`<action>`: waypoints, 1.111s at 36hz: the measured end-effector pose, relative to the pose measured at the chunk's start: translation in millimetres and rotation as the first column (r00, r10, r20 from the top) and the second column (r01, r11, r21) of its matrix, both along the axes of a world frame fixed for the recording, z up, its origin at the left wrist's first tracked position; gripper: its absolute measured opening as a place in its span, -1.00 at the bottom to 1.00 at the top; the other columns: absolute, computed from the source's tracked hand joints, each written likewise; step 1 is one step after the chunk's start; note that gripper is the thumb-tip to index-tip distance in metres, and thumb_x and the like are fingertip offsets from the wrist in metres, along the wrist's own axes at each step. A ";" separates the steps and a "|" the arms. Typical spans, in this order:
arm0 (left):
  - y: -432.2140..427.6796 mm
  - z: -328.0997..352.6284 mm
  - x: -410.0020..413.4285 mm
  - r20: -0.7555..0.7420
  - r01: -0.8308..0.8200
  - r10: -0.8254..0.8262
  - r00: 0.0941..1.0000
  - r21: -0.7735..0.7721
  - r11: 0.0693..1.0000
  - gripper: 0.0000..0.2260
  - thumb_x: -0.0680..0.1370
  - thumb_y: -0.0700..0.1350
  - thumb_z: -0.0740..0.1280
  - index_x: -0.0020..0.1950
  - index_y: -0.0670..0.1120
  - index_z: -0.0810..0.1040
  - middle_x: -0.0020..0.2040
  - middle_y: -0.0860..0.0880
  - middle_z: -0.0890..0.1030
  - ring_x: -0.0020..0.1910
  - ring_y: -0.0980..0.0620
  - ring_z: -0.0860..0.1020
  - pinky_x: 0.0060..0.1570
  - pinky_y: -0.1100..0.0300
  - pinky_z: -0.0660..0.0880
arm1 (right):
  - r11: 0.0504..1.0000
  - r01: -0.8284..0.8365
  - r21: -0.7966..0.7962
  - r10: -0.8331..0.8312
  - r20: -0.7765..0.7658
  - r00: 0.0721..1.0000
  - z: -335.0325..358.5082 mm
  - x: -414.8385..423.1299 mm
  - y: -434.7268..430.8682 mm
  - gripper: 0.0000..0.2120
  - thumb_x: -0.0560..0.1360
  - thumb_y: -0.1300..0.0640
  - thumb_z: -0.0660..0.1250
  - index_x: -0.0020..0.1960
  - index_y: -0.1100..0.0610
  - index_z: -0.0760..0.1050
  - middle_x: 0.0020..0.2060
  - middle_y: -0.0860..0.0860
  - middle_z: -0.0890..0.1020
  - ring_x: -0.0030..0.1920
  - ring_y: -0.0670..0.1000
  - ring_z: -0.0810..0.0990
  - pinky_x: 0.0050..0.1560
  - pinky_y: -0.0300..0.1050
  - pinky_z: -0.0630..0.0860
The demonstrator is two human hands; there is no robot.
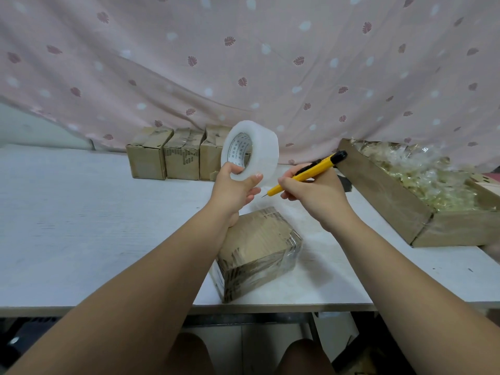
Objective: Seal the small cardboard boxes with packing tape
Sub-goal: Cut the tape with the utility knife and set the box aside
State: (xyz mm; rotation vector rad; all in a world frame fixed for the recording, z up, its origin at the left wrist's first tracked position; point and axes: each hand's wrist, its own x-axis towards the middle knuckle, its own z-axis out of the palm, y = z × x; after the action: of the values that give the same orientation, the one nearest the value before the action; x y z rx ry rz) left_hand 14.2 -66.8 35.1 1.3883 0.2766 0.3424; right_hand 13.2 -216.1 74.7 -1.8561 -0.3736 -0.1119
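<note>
Cardboard box [259,253], white table [81,226], pink curtain [243,63]

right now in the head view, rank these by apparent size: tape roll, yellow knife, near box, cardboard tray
1. cardboard tray
2. near box, though nearness to the camera enlarges it
3. tape roll
4. yellow knife, longer than the roll but far slimmer

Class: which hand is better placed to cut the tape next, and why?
Likely the right hand: it grips the yellow knife, blade tip out, pointing toward the tape roll. The left hand is occupied holding that roll up.
</note>
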 end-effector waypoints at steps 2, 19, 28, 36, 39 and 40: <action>0.2 -0.5 0.5 0.000 0.005 -0.005 1.000 -0.004 1.000 -0.75 0.54 -0.17 0.40 -0.05 -0.02 0.31 -0.01 -0.10 0.54 -0.25 0.05 0.59 -0.19 0.27 0.53 | 1.000 -0.012 -0.014 0.012 -0.008 1.000 0.0 0.1 -1.2 -0.94 0.41 0.23 0.45 -0.21 0.21 0.60 -0.40 -0.02 0.65 -0.33 -0.02 0.68 -0.24 -0.20 0.59; -2.1 -1.9 -0.8 0.071 -0.018 0.009 0.997 0.134 0.991 -0.76 0.52 -0.19 0.42 -0.05 0.02 0.35 -0.04 -0.08 0.59 -0.16 0.00 0.65 -0.13 0.19 0.55 | 0.965 0.147 -0.218 -0.123 0.119 0.985 -3.9 5.5 9.8 -0.83 0.42 0.18 0.37 -0.30 0.25 0.58 -0.39 0.07 0.66 -0.22 0.03 0.64 0.02 -0.04 0.59; 2.7 -4.5 0.9 0.048 -0.113 0.114 0.992 -0.015 0.993 -0.73 0.51 -0.21 0.43 -0.09 0.00 0.33 0.01 -0.13 0.56 -0.13 -0.01 0.62 -0.04 0.20 0.56 | 0.949 0.316 -0.025 -0.316 0.000 0.949 -12.3 17.7 -17.8 -0.76 0.43 0.20 0.35 -0.42 0.10 0.54 -0.47 -0.02 0.63 -0.31 -0.04 0.61 -0.16 -0.11 0.54; 4.7 -6.3 5.8 0.015 -0.228 0.229 0.973 -0.048 0.972 -0.72 0.49 -0.17 0.45 -0.03 -0.01 0.34 -0.04 -0.04 0.53 -0.18 0.04 0.59 0.02 0.09 0.57 | 0.973 0.184 0.142 -0.189 0.021 0.982 -11.1 14.9 -4.3 -0.92 0.44 0.26 0.38 -0.24 0.19 0.54 -0.40 0.04 0.60 -0.41 -0.07 0.64 -0.25 -0.14 0.56; 4.9 -6.5 5.0 0.020 -0.242 0.244 0.970 -0.070 0.968 -0.72 0.49 -0.17 0.45 -0.07 0.02 0.34 -0.07 -0.03 0.53 -0.18 0.02 0.59 0.01 0.10 0.57 | 0.973 0.214 0.090 -0.222 0.082 0.972 -23.2 25.8 -4.1 -0.96 0.41 0.22 0.38 -0.21 0.17 0.58 -0.22 0.16 0.63 -0.24 -0.12 0.64 -0.16 -0.15 0.54; 5.2 -6.8 5.0 0.017 -0.241 0.243 0.970 -0.078 0.967 -0.71 0.49 -0.18 0.45 -0.09 0.04 0.33 -0.06 -0.04 0.54 -0.18 0.02 0.60 0.01 0.11 0.57 | 0.977 0.210 0.036 -0.213 0.137 0.968 -29.9 31.5 -6.9 -0.94 0.40 0.22 0.39 -0.23 0.09 0.58 -0.11 0.18 0.61 -0.17 -0.15 0.60 -0.10 -0.22 0.49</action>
State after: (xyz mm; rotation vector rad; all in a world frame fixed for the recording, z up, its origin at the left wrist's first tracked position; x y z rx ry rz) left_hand 19.2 -61.6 28.3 1.2768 0.4350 0.5471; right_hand 44.7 -223.0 44.9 -1.8680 -0.2689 -0.3922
